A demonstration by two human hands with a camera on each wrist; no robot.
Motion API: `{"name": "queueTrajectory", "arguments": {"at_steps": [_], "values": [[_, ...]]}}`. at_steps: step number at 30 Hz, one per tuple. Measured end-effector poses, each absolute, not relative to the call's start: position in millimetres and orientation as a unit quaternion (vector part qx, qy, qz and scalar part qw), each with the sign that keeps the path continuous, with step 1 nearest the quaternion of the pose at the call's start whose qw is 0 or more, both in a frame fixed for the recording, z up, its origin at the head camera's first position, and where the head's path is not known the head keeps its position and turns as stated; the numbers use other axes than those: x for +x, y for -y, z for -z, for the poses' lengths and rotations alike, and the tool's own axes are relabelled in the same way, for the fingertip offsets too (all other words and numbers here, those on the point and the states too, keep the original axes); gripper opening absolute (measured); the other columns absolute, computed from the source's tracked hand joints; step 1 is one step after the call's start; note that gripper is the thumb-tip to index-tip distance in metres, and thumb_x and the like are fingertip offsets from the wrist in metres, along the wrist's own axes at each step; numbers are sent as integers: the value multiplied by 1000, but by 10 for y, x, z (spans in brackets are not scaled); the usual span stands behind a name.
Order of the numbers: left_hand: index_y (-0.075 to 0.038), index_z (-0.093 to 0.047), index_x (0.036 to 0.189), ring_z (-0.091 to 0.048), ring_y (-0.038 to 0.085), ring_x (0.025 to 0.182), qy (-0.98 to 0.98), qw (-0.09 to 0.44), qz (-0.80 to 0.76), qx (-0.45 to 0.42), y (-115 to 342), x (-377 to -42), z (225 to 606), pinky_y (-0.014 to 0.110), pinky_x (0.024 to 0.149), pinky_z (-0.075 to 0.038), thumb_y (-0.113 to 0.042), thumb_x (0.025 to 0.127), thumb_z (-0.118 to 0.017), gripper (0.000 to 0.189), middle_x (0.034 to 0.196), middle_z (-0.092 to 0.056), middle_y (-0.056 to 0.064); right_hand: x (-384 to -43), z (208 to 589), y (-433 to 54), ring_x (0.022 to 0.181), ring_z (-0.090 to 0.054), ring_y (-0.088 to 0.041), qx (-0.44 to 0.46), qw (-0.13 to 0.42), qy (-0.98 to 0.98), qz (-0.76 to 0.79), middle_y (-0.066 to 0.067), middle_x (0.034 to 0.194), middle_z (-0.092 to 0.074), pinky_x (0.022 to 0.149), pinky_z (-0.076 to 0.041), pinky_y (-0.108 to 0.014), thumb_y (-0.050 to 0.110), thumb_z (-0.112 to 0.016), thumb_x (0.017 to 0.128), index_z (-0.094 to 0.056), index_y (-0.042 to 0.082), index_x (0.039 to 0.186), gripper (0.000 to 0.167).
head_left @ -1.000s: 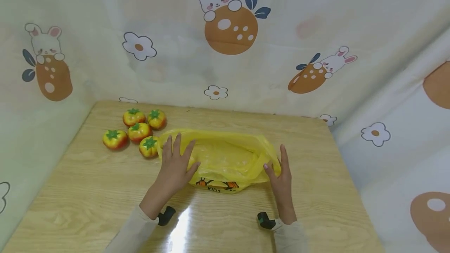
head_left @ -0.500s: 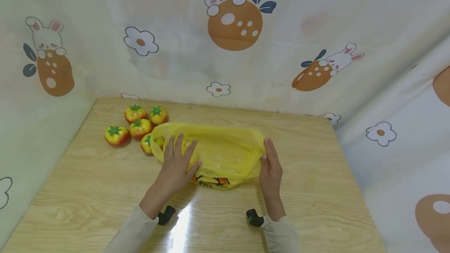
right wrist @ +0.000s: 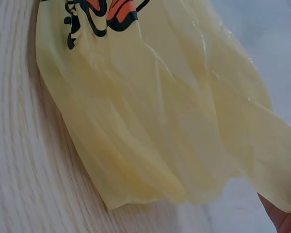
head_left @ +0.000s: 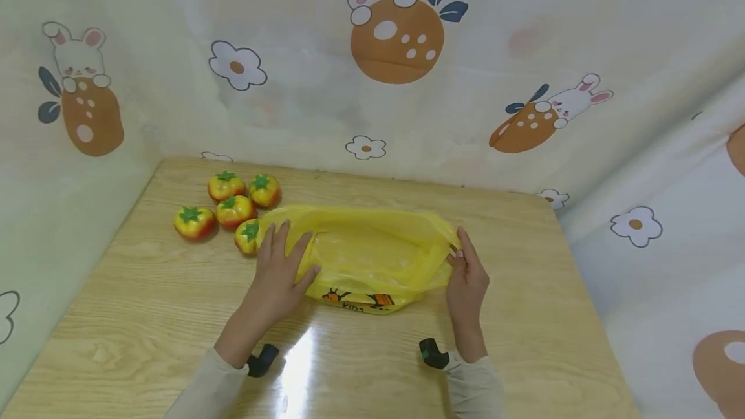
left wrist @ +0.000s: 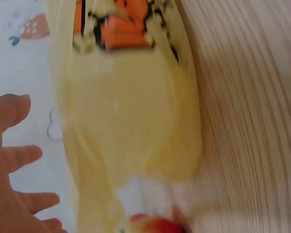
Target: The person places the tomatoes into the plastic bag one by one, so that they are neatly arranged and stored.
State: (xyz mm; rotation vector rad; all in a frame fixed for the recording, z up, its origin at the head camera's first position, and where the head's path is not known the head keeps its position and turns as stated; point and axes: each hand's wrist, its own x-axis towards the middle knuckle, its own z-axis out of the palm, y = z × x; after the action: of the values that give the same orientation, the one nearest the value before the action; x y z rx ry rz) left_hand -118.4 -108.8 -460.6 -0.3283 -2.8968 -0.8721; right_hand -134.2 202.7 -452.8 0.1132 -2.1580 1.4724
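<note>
Yellow bag point(head_left: 372, 257): standing on the table point(head_left: 541, 290) between the two hands, mouth up and gaping, black-and-orange print point(head_left: 357, 299) on its near side
Left hand point(head_left: 276, 282): at the bag's left end, fingers spread, gripping nothing; head view puts the fingertips over the film, left wrist view shows a gap, so contact is unclear
Right hand point(head_left: 468, 282): at the bag's right end, pinching the rim between thumb and fingers
Fruits point(head_left: 235, 211): five, yellow-red with green leafy tops, all left of the bag; the closest fruit point(head_left: 247, 236) is right beside the bag's left end, partly behind it
Step, my read: spreading the bag's mouth
Right pinch: light but firm, pull away from the bag's middle, hold that end as anchor
Left move: flat fingers against the inside of the bag's left wall, ease outward; fingertips poking could tear thin film
Far and near rims: push apart as well, a wide but narrow mouth probably sags
Risk: a left-hand sweep past the bag's left end could roll the closest fruit
Release: slowly, limp film will likely fold back in
</note>
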Motion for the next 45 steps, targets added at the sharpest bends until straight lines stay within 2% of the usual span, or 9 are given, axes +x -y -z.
{"name": "queueTrajectory", "arguments": {"at_steps": [7,16,20,25,29,32,35,39,45], "values": [[-6,-42,144,4,56,143,941,105,315,-60,1544,-1214,4636,77,108,-9,-25,95,-65,58,157,-11,32,-1550,4782,-2211,114,-58,-1,45,260,784,-562,-24,142,-51,90,-50,-15,-6,-37,102,-47,-4,141,40],[9,-41,135,-3,63,135,934,201,296,12,2155,-1349,4794,79,102,-10,-2,88,-70,57,145,-14,43,-1538,4945,-2309,114,-57,3,4,222,799,-558,-14,145,-51,90,-50,-15,6,-37,106,-50,9,143,40],[11,-38,137,-4,65,134,938,186,288,51,2339,-1539,4806,79,102,-10,-7,90,-69,59,146,-11,44,-1490,4958,-2335,115,-54,5,-9,212,811,-545,-14,146,-49,90,-49,-11,7,-36,106,-48,11,145,41],[9,-39,138,-16,65,133,948,147,277,65,2503,-1714,4928,80,100,-19,-15,92,-68,59,151,-17,40,-1490,5008,-2351,114,-56,5,-7,216,809,-546,-16,145,-49,89,-50,-13,3,-37,105,-48,8,144,41],[9,-43,135,-20,64,134,948,131,276,87,2634,-1736,5028,78,102,-22,-17,93,-67,54,154,-17,36,-1531,5034,-2299,109,-57,6,-4,205,808,-553,-16,146,-48,88,-50,-12,-1,-39,103,-48,6,144,42],[11,-44,133,-21,63,135,942,130,292,99,2687,-1722,5070,75,106,-22,-13,94,-66,51,154,-18,37,-1507,4907,-2199,106,-59,7,-1,205,811,-548,-21,143,-50,86,-50,-12,-7,-41,101,-49,-1,141,42],[11,-44,132,-26,61,134,937,134,308,99,2698,-1732,5106,70,109,-25,-7,94,-65,48,151,-23,38,-1508,4911,-2195,107,-60,6,9,216,806,-551,-23,140,-53,86,-51,-12,-9,-43,100,-50,-3,140,42],[10,-47,132,-32,57,135,932,138,319,100,2700,-1763,5150,66,109,-29,-5,94,-64,45,151,-27,36,-1545,5050,-2271,110,-59,5,15,221,799,-560,-20,142,-52,86,-50,-10,-4,-44,101,-50,3,142,42],[9,-49,132,-34,54,136,925,140,336,105,2708,-1744,5163,64,109,-31,-4,92,-66,45,151,-31,33,-1565,5084,-2234,112,-58,4,16,210,790,-575,-21,144,-50,87,-50,-10,-5,-43,101,-49,1,142,42]]}}
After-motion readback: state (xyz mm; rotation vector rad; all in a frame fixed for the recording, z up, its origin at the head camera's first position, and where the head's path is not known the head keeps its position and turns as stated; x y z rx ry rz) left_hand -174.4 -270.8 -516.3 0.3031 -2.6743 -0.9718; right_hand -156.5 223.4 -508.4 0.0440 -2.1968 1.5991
